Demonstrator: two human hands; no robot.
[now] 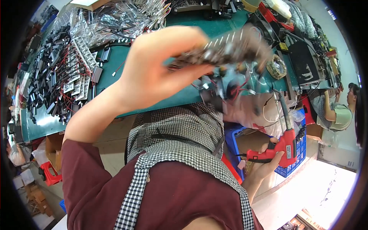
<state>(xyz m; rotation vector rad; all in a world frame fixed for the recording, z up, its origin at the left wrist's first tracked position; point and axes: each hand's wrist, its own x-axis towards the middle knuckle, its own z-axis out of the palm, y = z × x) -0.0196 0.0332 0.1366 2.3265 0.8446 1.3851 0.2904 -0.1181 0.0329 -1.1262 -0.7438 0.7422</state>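
The left hand (153, 73) grips a blurred brown circuit board (226, 48) with closed fingers above the cluttered green table (115, 78). The right hand (264, 165), fingers closed, holds a red pistol-shaped soldering tool (281, 143) beside a blue plastic crate (295, 159).

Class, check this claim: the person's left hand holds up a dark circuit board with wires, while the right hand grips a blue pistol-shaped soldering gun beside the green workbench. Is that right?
Not quite. The pistol-shaped soldering gun in the right hand is red, not blue, as the head view shows. The rest stands: the left hand holds up the dark circuit board with wires, beside the green workbench.
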